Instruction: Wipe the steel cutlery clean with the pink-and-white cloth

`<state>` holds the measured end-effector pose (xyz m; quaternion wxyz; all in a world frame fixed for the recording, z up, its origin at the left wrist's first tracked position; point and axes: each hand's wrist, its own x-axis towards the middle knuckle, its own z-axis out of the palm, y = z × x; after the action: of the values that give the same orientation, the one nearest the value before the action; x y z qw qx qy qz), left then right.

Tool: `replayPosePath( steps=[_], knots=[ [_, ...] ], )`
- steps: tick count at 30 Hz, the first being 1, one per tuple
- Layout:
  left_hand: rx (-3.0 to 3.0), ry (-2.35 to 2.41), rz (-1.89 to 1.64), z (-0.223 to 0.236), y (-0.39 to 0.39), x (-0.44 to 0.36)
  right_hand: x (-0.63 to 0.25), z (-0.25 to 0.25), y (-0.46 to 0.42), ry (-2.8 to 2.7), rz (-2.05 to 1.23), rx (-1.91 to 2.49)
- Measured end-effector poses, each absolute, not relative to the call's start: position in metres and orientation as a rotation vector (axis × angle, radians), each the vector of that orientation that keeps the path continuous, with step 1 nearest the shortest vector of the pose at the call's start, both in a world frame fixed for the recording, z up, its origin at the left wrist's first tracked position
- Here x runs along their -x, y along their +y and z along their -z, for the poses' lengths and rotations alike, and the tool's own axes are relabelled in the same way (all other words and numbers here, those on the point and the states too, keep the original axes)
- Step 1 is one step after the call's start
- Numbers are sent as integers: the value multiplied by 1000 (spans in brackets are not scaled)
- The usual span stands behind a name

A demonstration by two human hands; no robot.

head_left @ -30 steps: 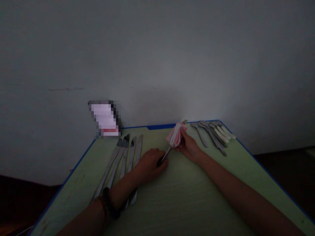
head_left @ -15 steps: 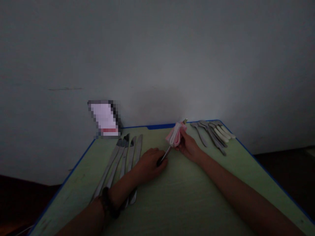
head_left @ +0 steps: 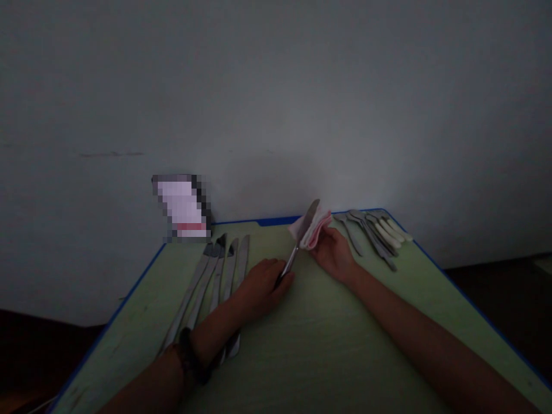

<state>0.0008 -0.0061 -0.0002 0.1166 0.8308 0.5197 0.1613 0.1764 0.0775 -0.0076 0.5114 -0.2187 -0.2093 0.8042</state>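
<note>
My left hand (head_left: pixel 264 286) rests on the green table (head_left: pixel 328 351) with its fingers closed round the handle of a table knife (head_left: pixel 301 240). The blade points up and away, bare along its length. My right hand (head_left: pixel 334 253) grips a folded pink and white cloth (head_left: pixel 318 227) just right of the blade, touching it near the tip.
Several metal knives (head_left: pixel 218 276) lie side by side to the left of my left hand, partly under my forearm. Several spoons (head_left: pixel 373 230), some with white handles, lie at the far right corner. A pixelated object (head_left: pixel 183 207) stands at the back left edge. A grey wall rises behind the table.
The cloth, which was wrapped round the blade, has slid off toward the tip and to the right. The blade now shows bare. My left hand has stayed in place.
</note>
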Motion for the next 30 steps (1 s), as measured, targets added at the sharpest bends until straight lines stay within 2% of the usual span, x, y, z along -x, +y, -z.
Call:
replayPosePath(
  steps=[6, 13, 19, 30],
  knots=[
    [-2502, 1502, -408, -1, -6, -1, -174, 6, 78, -544, -1904, 521],
    [-2533, 1429, -396, -5, -7, -1, -169, 24, 77, -1111, -1842, 647],
    [-2560, 1419, -413, -3, -6, -1, -174, 21, 73, -1332, -1902, 585],
    [-2705, 1452, -287, -1, -11, -4, -170, 17, 89, -567, -1553, 610]
  ],
)
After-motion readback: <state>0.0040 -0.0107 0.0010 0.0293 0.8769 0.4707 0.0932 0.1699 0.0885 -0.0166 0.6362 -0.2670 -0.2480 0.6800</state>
